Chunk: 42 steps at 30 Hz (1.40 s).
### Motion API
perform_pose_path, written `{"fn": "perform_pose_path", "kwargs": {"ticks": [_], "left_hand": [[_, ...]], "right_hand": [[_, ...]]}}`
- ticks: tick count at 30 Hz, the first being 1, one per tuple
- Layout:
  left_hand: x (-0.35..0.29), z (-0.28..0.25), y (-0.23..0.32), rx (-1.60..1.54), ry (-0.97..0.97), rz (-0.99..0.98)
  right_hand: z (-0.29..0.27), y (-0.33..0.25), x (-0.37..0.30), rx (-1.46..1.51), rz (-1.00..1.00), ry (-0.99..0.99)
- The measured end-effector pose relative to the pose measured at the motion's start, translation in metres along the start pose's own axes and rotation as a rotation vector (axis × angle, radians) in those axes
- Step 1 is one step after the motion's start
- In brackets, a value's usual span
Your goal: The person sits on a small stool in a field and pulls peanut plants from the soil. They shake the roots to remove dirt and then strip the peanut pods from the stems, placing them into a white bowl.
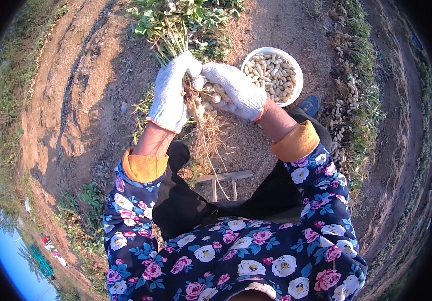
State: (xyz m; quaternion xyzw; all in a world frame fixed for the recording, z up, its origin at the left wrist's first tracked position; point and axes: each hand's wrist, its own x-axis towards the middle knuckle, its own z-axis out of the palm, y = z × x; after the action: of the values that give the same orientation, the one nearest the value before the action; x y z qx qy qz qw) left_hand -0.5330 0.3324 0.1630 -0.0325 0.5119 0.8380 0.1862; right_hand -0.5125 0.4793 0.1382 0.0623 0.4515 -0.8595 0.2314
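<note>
Both my hands wear white knitted gloves and meet over a pulled-up peanut plant (196, 103). With my left hand (172, 93) I grip its stems just above the roots; the green leafy tops point away from me and the thin brown roots hang toward my knees. My right hand (236, 90) is closed around the pods at the root end, its fingertips partly hidden among them. Several pale peanut pods (208, 95) show between the gloves. Just right of my right hand stands a white bucket (300, 83) holding many loose peanuts (271, 75).
More leafy peanut plants (211, 30) lie on the soil ahead. A row of plants with pods (349, 95) runs along the right. A wooden stool frame (226, 176) is between my legs, and my shoe (309, 105) rests near the bucket. Dry ridged soil (90, 65) stretches left.
</note>
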Motion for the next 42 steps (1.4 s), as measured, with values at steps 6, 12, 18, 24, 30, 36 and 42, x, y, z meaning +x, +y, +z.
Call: {"fn": "perform_pose_path", "kwargs": {"ticks": [6, 12, 18, 24, 30, 36, 42], "left_hand": [[0.002, -0.003, -0.003, 0.199, 0.149, -0.142], [-0.007, 0.010, 0.005, 0.016, -0.124, -0.050], [-0.001, -0.005, 0.006, -0.102, -0.057, 0.048], [0.007, -0.009, -0.004, 0.065, 0.035, 0.099], [0.011, -0.001, -0.009, -0.266, -0.153, -0.076], [0.012, -0.010, 0.001, -0.364, -0.272, -0.084], [0.022, -0.021, 0.004, -0.450, -0.255, -0.002]], "right_hand": [[-0.016, 0.003, 0.016, -0.536, -0.161, 0.128], [-0.080, -0.019, 0.040, -1.533, -0.487, 0.695], [-0.079, -0.030, 0.018, -1.641, -0.410, 0.580], [-0.010, -0.007, -0.006, -0.513, -0.111, 0.056], [-0.041, 0.015, 0.014, 0.360, -0.084, 0.047], [-0.084, -0.034, 0.015, -1.544, -0.804, 0.791], [-0.030, -0.019, -0.011, -0.582, -0.426, -0.225]]}}
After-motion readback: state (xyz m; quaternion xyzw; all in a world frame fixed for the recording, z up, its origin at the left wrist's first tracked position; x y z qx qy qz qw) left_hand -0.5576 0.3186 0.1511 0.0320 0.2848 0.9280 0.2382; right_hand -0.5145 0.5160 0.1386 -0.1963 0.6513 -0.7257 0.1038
